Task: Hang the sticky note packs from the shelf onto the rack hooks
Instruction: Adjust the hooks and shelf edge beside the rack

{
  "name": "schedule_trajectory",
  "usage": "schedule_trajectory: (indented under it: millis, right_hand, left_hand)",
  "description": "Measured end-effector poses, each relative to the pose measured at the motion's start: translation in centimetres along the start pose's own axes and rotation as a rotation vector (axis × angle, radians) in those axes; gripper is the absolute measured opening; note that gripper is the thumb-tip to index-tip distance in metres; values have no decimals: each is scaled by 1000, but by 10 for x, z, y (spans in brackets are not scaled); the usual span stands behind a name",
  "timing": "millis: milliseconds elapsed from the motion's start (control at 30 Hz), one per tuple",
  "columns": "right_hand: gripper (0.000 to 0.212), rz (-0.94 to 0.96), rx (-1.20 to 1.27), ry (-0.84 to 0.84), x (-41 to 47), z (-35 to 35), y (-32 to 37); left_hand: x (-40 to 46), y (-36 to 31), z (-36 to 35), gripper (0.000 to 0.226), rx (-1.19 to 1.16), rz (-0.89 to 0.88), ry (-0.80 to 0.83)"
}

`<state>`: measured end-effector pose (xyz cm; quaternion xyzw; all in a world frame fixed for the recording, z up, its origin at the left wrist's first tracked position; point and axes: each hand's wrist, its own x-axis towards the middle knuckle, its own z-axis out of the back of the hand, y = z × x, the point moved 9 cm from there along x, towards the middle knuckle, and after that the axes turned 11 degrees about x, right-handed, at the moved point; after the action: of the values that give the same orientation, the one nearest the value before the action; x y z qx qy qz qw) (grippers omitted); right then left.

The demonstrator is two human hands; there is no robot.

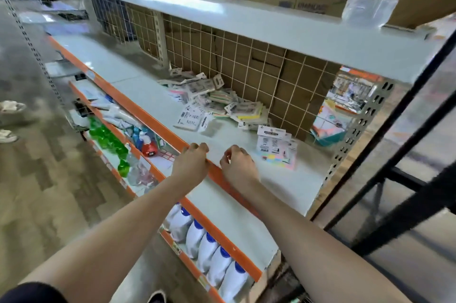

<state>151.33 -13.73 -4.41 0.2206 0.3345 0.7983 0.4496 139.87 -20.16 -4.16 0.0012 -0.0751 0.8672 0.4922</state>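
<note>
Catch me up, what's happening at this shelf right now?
A person stands at a store shelf, both hands over its orange front edge. The left hand and right hand have loosely curled fingers and hold nothing. Sticky note packs lie in a pile against the wire grid, with one small stack nearer the right hand. None picked up yet.

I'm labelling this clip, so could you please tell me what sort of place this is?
Most likely a shop aisle being stocked: tiered shelves with orange edges, a heap of packs against a wire grid, and rows of bottles below.
</note>
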Motion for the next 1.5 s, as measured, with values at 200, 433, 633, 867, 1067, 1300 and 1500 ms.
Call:
schedule_trajectory:
  millis: [200,433,633,867,1067,1300,1500]
  right_hand:
    - [25,-61,-69,-42,65,-26,17]
    - [32,-116,-182,-49,128,-54,37]
    - [33,-99,-260,-127,175,-61,45]
    - [41,-94,-298,-148,225,-77,49]
    - [53,-165,-539,-166,231,-91,37]
    - [40,-92,-759,-205,228,-96,43]
    - [33,-37,-954,-176,239,-96,50]
  left_hand:
    - [82,30,-13,49,104,-150,4]
    - [159,58,-22,50,120,-315,33]
    - [188,70,-45,72,323,-466,82]
    - [214,91,-43,64,396,-478,-85]
    - [219,115,-24,41,198,-519,-206]
    - [226,146,-17,42,-88,-428,-178]
    - [226,166,-9,40,-340,-267,-133]
